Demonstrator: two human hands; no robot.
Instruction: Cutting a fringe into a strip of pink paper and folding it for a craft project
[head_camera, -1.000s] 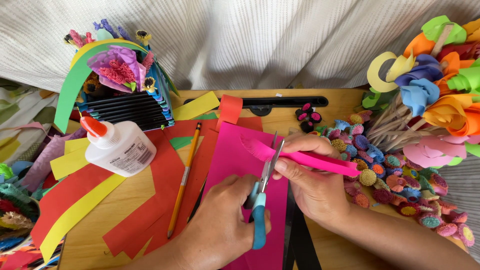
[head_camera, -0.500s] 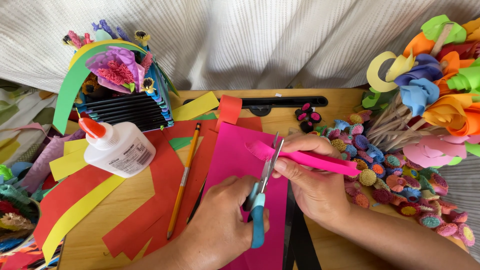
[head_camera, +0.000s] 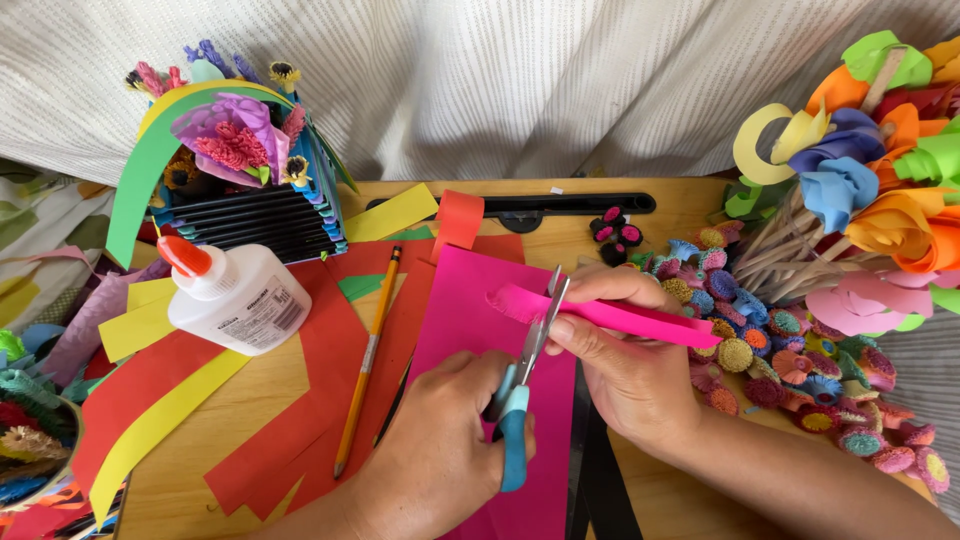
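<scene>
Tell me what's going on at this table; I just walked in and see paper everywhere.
A person is snipping a folded strip of bright pink paper with blue-handled scissors. The left hand works the scissors; the right hand pinches the strip. Beneath lie a pink paper sheet, red paper pieces, a yellow pencil and a white glue bottle.

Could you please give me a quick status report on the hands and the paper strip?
Left hand gripping scissors, blades at pink paper strip. Right hand holds strip over pink sheet. Nothing in the way.
</scene>
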